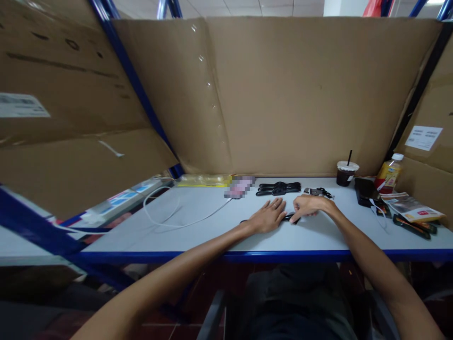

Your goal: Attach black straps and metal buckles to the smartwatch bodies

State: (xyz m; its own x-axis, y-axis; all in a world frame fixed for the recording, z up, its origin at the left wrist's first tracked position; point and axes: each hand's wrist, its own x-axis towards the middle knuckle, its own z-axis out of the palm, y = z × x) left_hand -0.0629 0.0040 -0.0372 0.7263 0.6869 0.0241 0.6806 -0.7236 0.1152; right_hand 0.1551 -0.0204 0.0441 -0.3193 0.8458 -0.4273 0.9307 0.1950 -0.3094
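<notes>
My left hand (pixel 269 217) lies flat on the white table, fingers stretched and side by side, over a thin black item (pixel 290 217). One end of that item pokes out past the left wrist; most of it is hidden beneath the palm. At the other end, my right hand (pixel 308 206) has curled fingers, with thumb and forefinger pinched on the black piece. What kind of item it is cannot be made out. Behind both hands rests a small stack of glossy black strap-like pieces (pixel 278 189). Just beyond the right hand sits a small metal-and-black object (pixel 318 192).
A blurred pink phone-like object (pixel 239 187) joins a white cable (pixel 201 220). Behind lies a yellow-edged clear package (pixel 203 181). To the right stand a lidded cup (pixel 345 177) and bottle (pixel 389 174), near a black device (pixel 366 191) and packets (pixel 412 207). Cardboard (pixel 300 94) walls the table.
</notes>
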